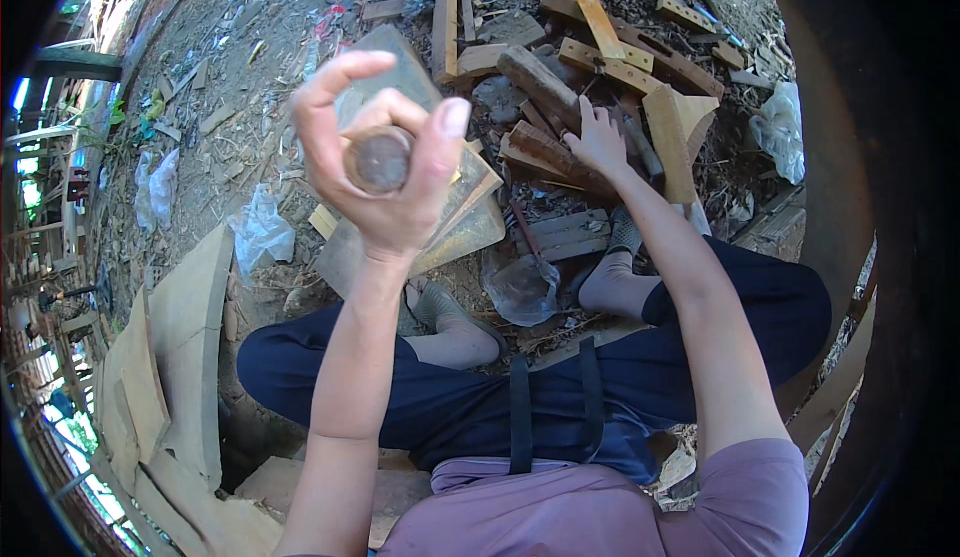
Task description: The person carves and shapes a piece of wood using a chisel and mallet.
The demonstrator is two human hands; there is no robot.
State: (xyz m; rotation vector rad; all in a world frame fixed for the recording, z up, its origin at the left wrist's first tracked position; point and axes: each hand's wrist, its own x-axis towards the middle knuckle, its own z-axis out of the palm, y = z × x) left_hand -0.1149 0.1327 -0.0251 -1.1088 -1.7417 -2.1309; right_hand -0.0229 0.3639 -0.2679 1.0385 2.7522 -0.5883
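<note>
Raised in front of me, my left hand (pixel 385 172) wraps its thumb and lower fingers round a brown round-ended wooden piece (pixel 380 159). Its flat end faces me, and the rest is hidden behind the hand; the index finger curves away from it. Further right, my right hand (pixel 600 145) reaches down over a wood pile with fingers apart. Its fingertips are at the near end of a weathered wooden block (pixel 540 82); whether they touch it I cannot tell. Just below that hand lies a reddish-brown wooden block (pixel 552 153).
Stacked flat boards (pixel 465 232) lie on the ground beyond my feet. Wooden bars with holes (pixel 610 65) and a curved wooden piece (pixel 672 137) fill the far right. Clear plastic bags (pixel 780 132) lie about. Large curved panels (pixel 190 342) lean at my left.
</note>
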